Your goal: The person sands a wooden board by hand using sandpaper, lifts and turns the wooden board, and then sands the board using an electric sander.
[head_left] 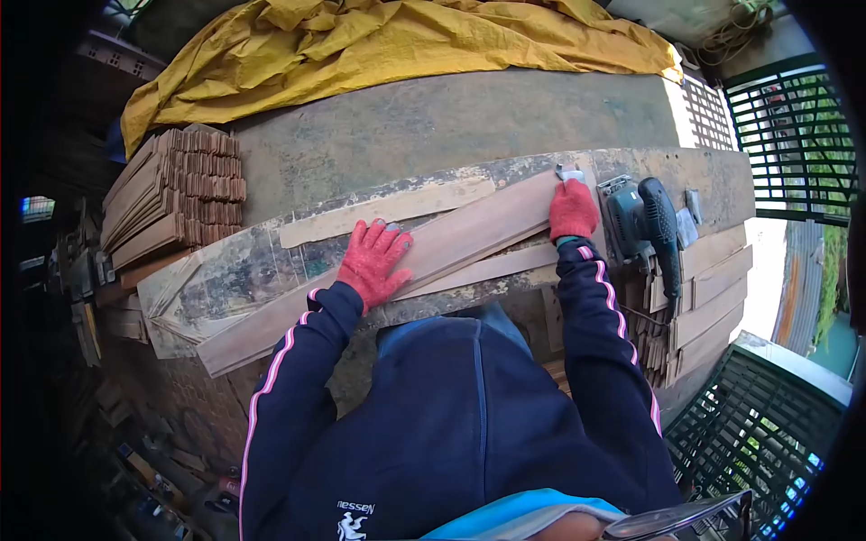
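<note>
A long brown wooden board (469, 236) lies diagonally across the worn workbench (244, 261). My left hand (373, 263), in a red glove, rests flat on the board with its fingers spread. At the board's upper right end is my right hand (573, 211), also red-gloved, its fingers closed round a small metal-edged scraper-like tool (568, 173). A thin pale strip (388, 213) lies behind the board, and another strip (492, 270) lies in front of it. Just right of my right hand sits a green power sander (627, 216) with a dark handle.
Stacked boards (185, 189) stand at the left, and more boards (713, 298) are piled at the right. A yellow tarp (379, 54) covers the far side. Green metal grilles (789, 135) stand at the right. A small grey object (693, 204) lies beyond the sander.
</note>
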The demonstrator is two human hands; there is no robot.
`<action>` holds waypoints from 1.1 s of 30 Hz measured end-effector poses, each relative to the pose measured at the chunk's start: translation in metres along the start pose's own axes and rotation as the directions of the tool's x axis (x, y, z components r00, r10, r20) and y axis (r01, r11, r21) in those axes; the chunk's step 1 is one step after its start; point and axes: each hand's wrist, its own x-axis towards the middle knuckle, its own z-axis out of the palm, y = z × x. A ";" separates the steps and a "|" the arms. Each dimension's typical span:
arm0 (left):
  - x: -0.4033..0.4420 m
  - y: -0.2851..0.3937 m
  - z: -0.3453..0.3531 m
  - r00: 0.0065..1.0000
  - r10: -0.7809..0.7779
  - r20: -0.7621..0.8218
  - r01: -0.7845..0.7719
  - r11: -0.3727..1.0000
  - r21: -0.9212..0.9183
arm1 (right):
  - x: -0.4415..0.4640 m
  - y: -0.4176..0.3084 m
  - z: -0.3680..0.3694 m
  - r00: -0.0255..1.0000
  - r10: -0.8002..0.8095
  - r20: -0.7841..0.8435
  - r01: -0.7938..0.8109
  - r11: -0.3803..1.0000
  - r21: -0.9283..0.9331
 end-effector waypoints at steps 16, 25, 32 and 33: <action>-0.167 -0.075 0.007 0.759 -0.602 -0.249 0.651 0.713 0.260 | -0.138 -0.105 -0.008 0.894 -0.417 -0.163 0.429 0.902 0.045; -0.182 -0.091 0.005 0.814 -0.544 -0.205 0.580 0.783 0.226 | -0.226 -0.203 -0.024 0.509 -0.859 0.056 0.785 0.490 0.380; -0.179 -0.088 -0.001 0.815 -0.550 -0.183 0.578 0.790 0.203 | -0.233 -0.196 -0.012 0.555 -0.818 0.148 0.763 0.572 0.300; -0.178 -0.088 -0.005 0.814 -0.554 -0.173 0.580 0.789 0.204 | -0.239 -0.208 -0.007 0.543 -0.817 0.193 0.781 0.576 0.243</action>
